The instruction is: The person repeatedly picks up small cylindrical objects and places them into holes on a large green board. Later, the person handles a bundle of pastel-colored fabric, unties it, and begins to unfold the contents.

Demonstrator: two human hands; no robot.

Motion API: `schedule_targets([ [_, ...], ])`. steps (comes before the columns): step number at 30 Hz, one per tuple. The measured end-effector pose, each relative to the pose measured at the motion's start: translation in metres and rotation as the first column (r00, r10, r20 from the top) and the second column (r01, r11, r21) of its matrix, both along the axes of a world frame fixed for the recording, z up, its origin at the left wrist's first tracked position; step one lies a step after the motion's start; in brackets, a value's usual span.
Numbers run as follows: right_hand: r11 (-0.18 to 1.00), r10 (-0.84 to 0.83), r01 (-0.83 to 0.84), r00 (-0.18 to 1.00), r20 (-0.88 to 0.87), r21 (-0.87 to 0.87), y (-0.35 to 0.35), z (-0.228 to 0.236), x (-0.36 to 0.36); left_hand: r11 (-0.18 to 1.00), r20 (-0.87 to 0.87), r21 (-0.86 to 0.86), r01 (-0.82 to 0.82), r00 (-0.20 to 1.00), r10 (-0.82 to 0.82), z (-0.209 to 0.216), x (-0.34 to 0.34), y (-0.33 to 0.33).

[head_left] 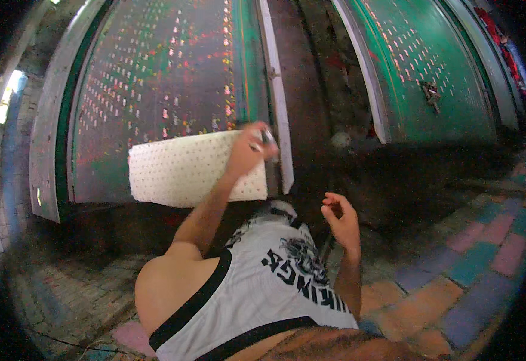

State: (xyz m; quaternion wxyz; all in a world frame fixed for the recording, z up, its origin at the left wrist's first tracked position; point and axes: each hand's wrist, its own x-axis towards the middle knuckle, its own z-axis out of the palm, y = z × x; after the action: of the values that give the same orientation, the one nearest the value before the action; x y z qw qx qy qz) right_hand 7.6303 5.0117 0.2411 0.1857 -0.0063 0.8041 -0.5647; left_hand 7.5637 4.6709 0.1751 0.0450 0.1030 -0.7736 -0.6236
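A white folded cloth (184, 170) with small dots lies across the near end of a long green table. Over its right end is my left hand (249, 153), slightly blurred, with its fingers closed around a small dark, shiny thing (267, 137) whose kind I cannot make out. To the right of the table's edge, my right hand (342, 221) hangs in the air, touching nothing. Its fingers are loosely bent, with a gap between thumb and forefinger and nothing visible in them.
The long table (154, 78) is speckled with rows of pale and coloured marks and has a light rail (279, 108) along its right edge. Past a dark gap, a second green table (419, 60) bears a small brownish object (431, 95). Coloured paving (455, 265) covers the floor at right.
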Motion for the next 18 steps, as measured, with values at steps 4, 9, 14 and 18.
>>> schedule_targets([
  [4,0.999,0.008,-0.013,0.994,0.111,0.042,0.054,0.004,-0.028,0.894,-0.088,-0.188,-0.407,0.914,0.397,-0.010,-0.076,-0.056],
  [9,0.991,0.006,-0.020,0.995,0.104,0.133,0.095,-0.003,-0.094,0.871,-0.109,-0.237,-0.430,0.903,0.416,0.028,-0.125,-0.055],
  [14,0.999,-0.009,0.008,1.000,0.030,0.049,0.130,-0.001,-0.165,0.777,0.015,0.552,-0.303,0.935,0.354,0.045,-0.152,0.041],
  [18,0.992,-0.051,0.062,0.994,-0.099,0.111,0.187,0.035,-0.247,0.460,0.075,0.870,-0.178,0.970,0.232,0.071,-0.179,0.133],
])
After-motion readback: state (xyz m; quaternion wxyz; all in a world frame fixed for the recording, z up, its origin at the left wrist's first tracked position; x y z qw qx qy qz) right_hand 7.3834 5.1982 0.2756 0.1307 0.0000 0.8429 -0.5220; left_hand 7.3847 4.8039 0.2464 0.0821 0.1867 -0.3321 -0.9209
